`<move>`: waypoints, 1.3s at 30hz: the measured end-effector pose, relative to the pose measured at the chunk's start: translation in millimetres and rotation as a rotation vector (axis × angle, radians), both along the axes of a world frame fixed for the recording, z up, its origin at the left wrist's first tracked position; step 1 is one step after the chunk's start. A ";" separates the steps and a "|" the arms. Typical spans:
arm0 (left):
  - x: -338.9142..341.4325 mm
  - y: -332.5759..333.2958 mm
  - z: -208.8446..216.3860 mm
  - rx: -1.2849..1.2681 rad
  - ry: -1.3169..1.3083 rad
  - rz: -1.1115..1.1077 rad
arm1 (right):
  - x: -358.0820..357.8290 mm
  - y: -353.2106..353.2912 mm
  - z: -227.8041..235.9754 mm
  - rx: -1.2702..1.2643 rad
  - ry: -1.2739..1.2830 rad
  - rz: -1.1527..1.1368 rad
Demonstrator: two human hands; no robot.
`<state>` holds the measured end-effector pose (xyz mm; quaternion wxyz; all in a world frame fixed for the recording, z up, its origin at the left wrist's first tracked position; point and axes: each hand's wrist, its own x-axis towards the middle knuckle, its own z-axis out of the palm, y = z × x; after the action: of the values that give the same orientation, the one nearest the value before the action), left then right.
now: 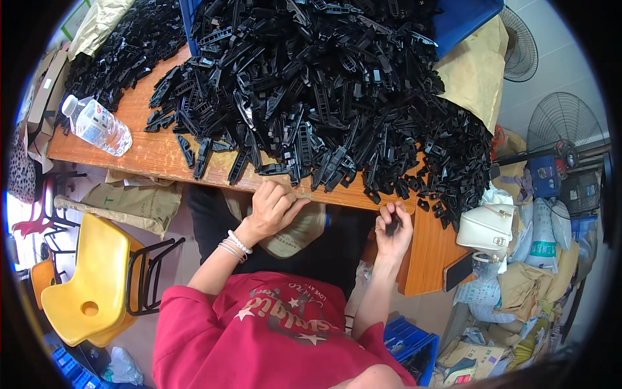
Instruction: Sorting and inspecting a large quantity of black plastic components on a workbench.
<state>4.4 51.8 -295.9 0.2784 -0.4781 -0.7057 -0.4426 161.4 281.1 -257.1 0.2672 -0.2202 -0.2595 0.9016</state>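
Left hand half-curled at edge of table, right hand curled; can't tell either's contents. Black parts heaped just beyond both; knuckle nudge could spill nearest.

**Jammed in the Middle, Openings on Both Flanks**

And it's crowded here: the heap of black parts blocks the middle of the table, spilling down close to the front edge! Look left, a bare lane of wood runs between that heap and the plastic bottle, then bends along the edge. Open air between left hand and right hand, just before the edge! Right side, a bare patch of wood, but the white bag and dark slab hem it in, while the blue tray walls off the back right.
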 end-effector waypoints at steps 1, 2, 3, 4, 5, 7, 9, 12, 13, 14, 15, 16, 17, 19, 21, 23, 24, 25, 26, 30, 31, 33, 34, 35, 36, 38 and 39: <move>1.2 1.0 0.5 0.032 0.040 0.016 | -2.5 -0.6 6.7 0.233 -0.179 -0.008; 2.5 2.6 2.0 0.007 0.146 0.014 | -6.4 -3.4 13.3 0.466 -0.358 -0.015; 4.9 7.7 10.6 -0.041 0.177 -0.005 | -12.9 -6.0 12.0 0.840 -0.625 -0.102; 7.6 12.9 17.8 -0.092 0.207 -0.016 | -19.3 -8.5 15.7 1.273 -0.693 -0.159; 10.2 21.5 15.8 -0.152 0.213 0.029 | -24.2 -11.8 21.8 1.711 -0.741 -0.219; 12.2 46.7 21.9 -0.186 0.084 0.075 | -26.9 -11.6 22.2 1.781 -0.865 -0.012; 13.1 56.9 24.7 -0.205 0.045 0.100 | -26.1 -8.1 16.4 1.779 -0.881 0.049; 14.1 59.5 22.2 -0.221 -0.015 0.144 | -23.6 -8.4 15.1 1.740 -0.769 -0.028; 15.0 59.9 22.1 -0.212 -0.011 0.151 | -20.7 -8.6 13.1 1.676 -0.725 -0.059; 15.6 59.8 21.7 -0.203 -0.007 0.158 | -17.4 -9.3 11.9 1.611 -0.681 -0.089; 16.8 59.3 20.7 -0.205 -0.025 0.157 | -13.8 -9.9 12.6 1.590 -0.687 -0.073; 18.2 59.1 20.5 -0.206 -0.024 0.159 | -13.6 -9.5 10.3 1.589 -0.684 -0.072; 19.5 59.3 21.3 -0.210 -0.029 0.188 | -13.6 -8.7 6.2 1.553 -0.628 -0.130; 21.3 60.1 22.0 -0.215 -0.035 0.212 | -13.6 -14.6 9.6 1.323 -0.597 -0.134; 21.4 65.3 23.3 -0.270 -0.083 0.246 | -16.0 -18.1 11.6 1.162 -0.509 -0.128; 22.6 66.5 24.0 -0.260 -0.087 0.256 | -14.7 -18.8 6.0 1.046 -0.433 -0.070; 24.0 64.8 23.6 -0.253 -0.090 0.257 | -13.8 -20.3 4.9 1.028 -0.438 -0.007; 25.2 62.9 23.1 -0.246 -0.093 0.258 | -12.9 -21.1 4.3 0.985 -0.445 0.067; 26.0 60.5 22.6 -0.240 -0.089 0.254 | -14.8 -22.0 4.8 0.979 -0.432 0.133; 23.4 49.6 17.0 -0.199 -0.069 0.254 | -22.5 -30.4 12.0 1.278 -0.643 0.284; 22.4 47.0 16.8 -0.185 -0.074 0.214 | -25.0 -29.4 11.4 1.279 -0.643 0.285; 19.4 41.0 16.8 -0.173 -0.097 0.149 | -30.6 -28.0 11.1 1.625 -0.690 0.230; 17.1 37.6 17.5 -0.176 -0.115 0.126 | -32.7 -28.5 14.9 1.628 -0.713 0.216; 15.0 34.4 18.7 -0.184 -0.143 0.092 | -34.7 -30.1 20.7 1.631 -0.736 0.201; 13.1 32.3 20.5 -0.183 -0.144 0.093 | -34.0 -28.0 20.5 1.523 -0.737 0.196; 9.8 29.8 23.3 -0.199 -0.117 0.038 | -26.2 -21.3 14.0 1.171 -0.629 0.214; 8.9 29.0 23.3 -0.200 -0.120 0.038 | -24.9 -23.5 17.4 1.092 -0.542 0.221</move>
<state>13.3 80.8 -272.6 0.1948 -0.4628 -0.7706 -0.3925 136.5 257.6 -239.7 0.1710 -0.2450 -0.7631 0.5730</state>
